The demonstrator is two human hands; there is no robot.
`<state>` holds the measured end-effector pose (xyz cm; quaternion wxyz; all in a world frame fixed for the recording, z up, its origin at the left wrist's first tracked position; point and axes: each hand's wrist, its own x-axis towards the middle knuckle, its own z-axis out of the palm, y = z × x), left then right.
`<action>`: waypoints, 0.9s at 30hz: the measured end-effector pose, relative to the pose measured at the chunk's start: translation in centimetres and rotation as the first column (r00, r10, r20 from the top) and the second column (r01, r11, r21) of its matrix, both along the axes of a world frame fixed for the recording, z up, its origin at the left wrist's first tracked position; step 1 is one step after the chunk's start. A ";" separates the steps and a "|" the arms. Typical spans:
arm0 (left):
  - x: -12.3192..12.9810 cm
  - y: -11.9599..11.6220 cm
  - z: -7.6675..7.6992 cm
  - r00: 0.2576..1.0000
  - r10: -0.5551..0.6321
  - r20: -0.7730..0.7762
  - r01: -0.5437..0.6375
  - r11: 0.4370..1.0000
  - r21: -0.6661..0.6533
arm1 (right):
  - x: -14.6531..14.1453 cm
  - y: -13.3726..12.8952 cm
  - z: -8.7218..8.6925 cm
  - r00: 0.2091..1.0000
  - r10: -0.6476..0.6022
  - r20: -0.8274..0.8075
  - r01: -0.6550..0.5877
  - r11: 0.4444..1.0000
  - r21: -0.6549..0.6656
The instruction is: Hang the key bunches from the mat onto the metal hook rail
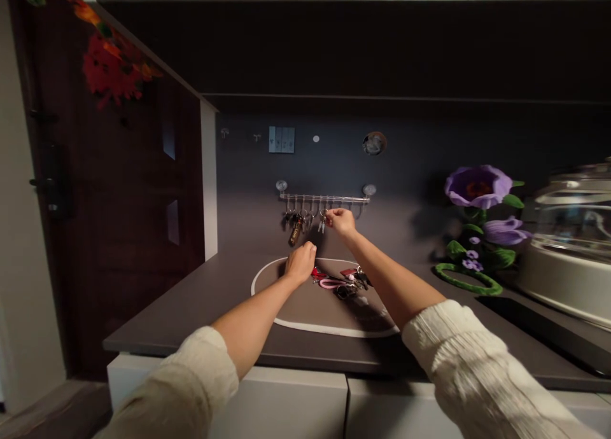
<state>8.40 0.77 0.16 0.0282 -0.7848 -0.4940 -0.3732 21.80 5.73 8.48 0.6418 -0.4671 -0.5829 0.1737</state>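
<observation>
My right hand (pixel 342 222) pinches a ring of small silver keys (pixel 322 225) at a clear hook rail (pixel 325 199) on the dark back wall; whether the ring is on a hook cannot be told. Other keys hang from the rail to the left, one with a brown tag (pixel 295 230). Lower down, my left hand (pixel 301 263) is closed above the oval mat (pixel 305 308), and anything inside its fingers is hidden. Beside it on the mat lies a pile of keys and keychains (pixel 344 289) with red and pink pieces.
Purple artificial flowers (pixel 478 188) and a clear-domed white appliance (pixel 568 254) stand at the right. A dark shelf (pixel 382 51) overhangs the counter (pixel 210 305). A switch panel (pixel 281 140) is on the wall, and a dark door (pixel 138 235) is at the left.
</observation>
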 end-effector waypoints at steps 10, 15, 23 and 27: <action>-0.3 0.1 0.0 0.997 -0.004 0.079 0.002 1.000 0.025 | -2.2 0.4 1.6 0.943 -0.129 -0.306 0.106 0.990 -0.092; -0.3 0.2 -0.1 0.996 0.003 0.092 -0.005 1.000 0.031 | -2.4 0.5 1.6 0.938 -0.147 -0.315 0.117 0.987 -0.112; -0.5 0.5 -0.1 0.990 0.009 0.141 -0.012 1.000 0.020 | -2.4 0.2 1.1 0.932 -0.150 -0.330 0.117 0.986 -0.116; -0.6 0.5 0.0 0.989 0.018 0.149 -0.019 1.000 0.008 | -2.4 0.6 0.5 0.927 -0.160 -0.338 0.129 0.985 -0.113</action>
